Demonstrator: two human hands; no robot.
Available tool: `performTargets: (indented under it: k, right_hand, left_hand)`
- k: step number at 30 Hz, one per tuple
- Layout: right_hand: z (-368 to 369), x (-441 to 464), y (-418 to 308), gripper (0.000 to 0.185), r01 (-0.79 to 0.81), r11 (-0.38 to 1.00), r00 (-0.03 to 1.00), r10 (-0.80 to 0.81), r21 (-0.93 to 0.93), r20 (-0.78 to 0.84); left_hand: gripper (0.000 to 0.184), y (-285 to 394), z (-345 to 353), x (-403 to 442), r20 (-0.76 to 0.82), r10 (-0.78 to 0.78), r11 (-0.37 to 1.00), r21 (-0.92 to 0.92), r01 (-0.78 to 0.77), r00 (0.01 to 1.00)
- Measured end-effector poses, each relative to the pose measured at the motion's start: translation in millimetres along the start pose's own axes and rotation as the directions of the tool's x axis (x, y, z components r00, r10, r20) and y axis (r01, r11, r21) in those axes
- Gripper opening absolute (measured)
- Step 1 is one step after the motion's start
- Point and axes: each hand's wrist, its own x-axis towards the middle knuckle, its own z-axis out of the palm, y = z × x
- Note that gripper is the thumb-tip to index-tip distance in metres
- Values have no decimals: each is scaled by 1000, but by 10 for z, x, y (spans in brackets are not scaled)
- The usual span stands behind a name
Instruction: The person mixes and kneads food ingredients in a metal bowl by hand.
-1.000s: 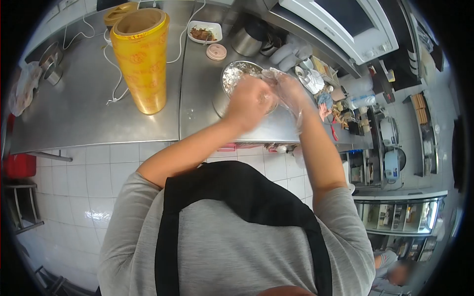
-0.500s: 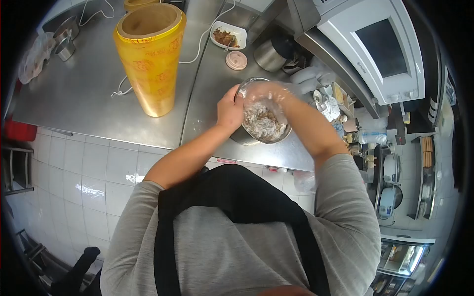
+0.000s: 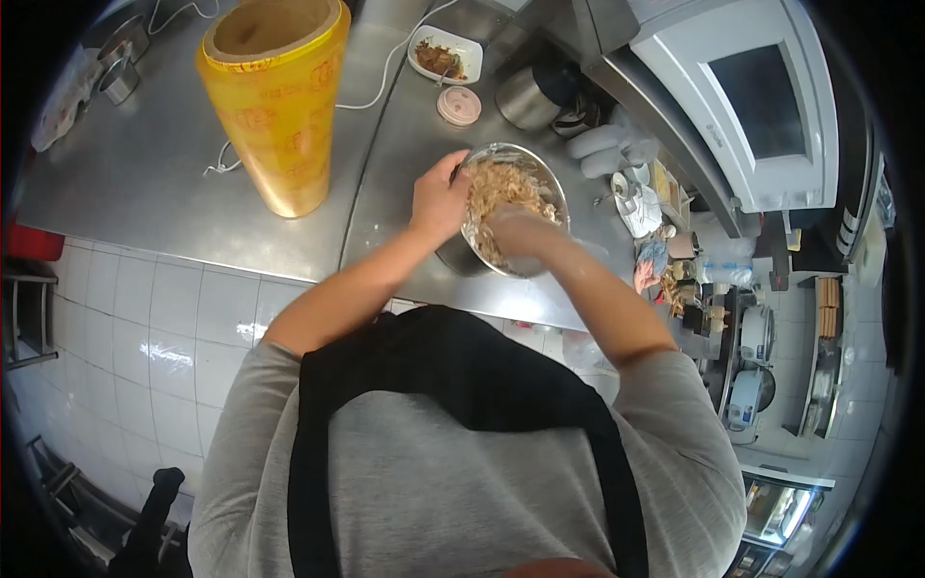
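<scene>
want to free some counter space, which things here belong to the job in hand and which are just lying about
In use:
- bowl, left hand at its rim
- mix inside it, right hand in it

Seemingly just lying about:
- yellow roll
- dish with food
- pink lid
- jug

Bare counter (image 3: 376, 178) makes a lane between the tall yellow roll (image 3: 277, 130) on the left and the metal bowl (image 3: 553, 177) — a white cord (image 3: 383, 85) crosses its far end. The left hand (image 3: 439, 200) blocks the bowl's left rim, the right hand (image 3: 520, 236) its near part; beyond, pink lid (image 3: 459, 106) and steel jug (image 3: 525, 99) obstruct.
</scene>
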Motion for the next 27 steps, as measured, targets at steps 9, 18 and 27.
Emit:
performTargets:
  k: [9,18,27]
  right_hand:
    - [-313,-145,456,46,365,875,927,-373,319,-39]
    - [-808,-918,828,56,-52,523,998,60,851,24]
    - [-198,-1256,284,73,268,-446,955,239,854,-174]
  left_hand:
    - [27,-74,-3,222,111,-39,999,34,36,993]
    - [30,808,-74,-500,245,471,828,209,-521,847]
    - [24,1148,748,-747,519,506,679,254,-689,689]
